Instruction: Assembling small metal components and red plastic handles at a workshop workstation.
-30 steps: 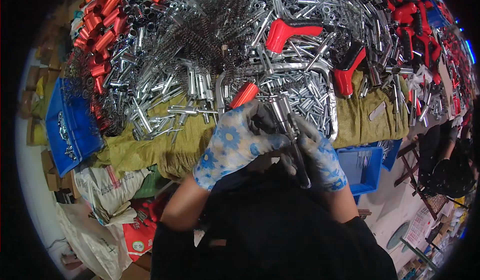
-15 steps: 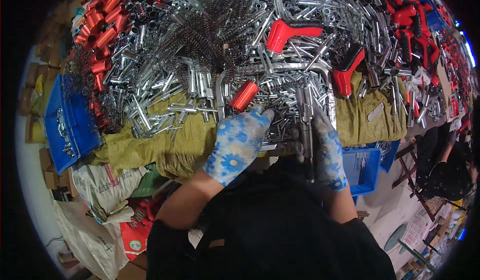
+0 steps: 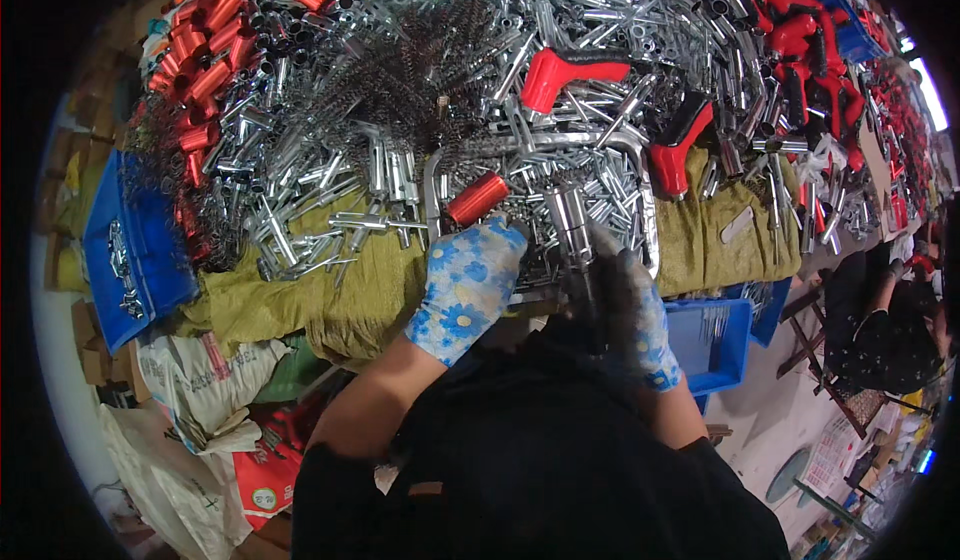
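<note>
Shiny stepped silver tube (image 3: 568, 222), slightly aslant, over small metal pins (image 3: 612, 203)

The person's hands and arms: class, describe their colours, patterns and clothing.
The left hand and right hand wear pale gloves printed with large blue flowers; the right one looks darker toward the palm side, though blurred. Black sleeves leave the forearms bare below the gloves.

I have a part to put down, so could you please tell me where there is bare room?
Bare yellow-green cloth shows between the left blue bin and the left hand, and right of the metal-rimmed tray, below a red-and-black handle, beside a pale strip. The tray and the heap of metal parts and springs beyond are crowded.
</note>
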The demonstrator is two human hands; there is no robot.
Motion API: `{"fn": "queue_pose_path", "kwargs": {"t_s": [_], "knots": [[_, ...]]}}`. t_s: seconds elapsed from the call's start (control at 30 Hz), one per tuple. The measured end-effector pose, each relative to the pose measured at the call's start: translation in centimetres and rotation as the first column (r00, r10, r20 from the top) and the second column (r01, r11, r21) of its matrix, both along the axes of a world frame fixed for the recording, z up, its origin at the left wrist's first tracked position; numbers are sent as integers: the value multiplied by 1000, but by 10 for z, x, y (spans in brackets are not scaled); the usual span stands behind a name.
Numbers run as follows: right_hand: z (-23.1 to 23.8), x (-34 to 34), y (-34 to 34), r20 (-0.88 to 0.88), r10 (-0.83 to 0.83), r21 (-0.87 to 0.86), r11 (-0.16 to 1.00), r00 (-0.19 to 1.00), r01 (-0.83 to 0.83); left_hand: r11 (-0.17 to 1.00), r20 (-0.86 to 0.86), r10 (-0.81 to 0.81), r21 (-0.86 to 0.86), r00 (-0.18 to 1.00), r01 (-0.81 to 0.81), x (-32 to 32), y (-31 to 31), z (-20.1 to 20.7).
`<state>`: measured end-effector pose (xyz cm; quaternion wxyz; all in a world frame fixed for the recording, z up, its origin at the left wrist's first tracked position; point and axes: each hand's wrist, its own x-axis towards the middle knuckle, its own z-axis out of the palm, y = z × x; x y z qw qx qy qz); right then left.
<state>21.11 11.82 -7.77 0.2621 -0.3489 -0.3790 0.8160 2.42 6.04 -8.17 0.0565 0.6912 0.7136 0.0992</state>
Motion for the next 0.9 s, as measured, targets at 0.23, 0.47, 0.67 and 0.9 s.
{"fn": "queue_pose_path", "kwargs": {"t_s": [0.23,0.47,0.67,0.9], "knots": [[6,-6,-1,273,19,239,967,962,-87,968,415,135,138,900,-209,0,-2,14],[3,-4,5,-273,-50,-385,921,961,-62,961,968,245,-236,46,-143,1,-2,31],[17,1,10,62,159,-319,939,985,-131,943,901,329,-327,283,-54,-4,2,48],[18,-3,9,-359,199,-221,931,912,-290,961,931,270,-247,243,-122,2,3,59]]}}
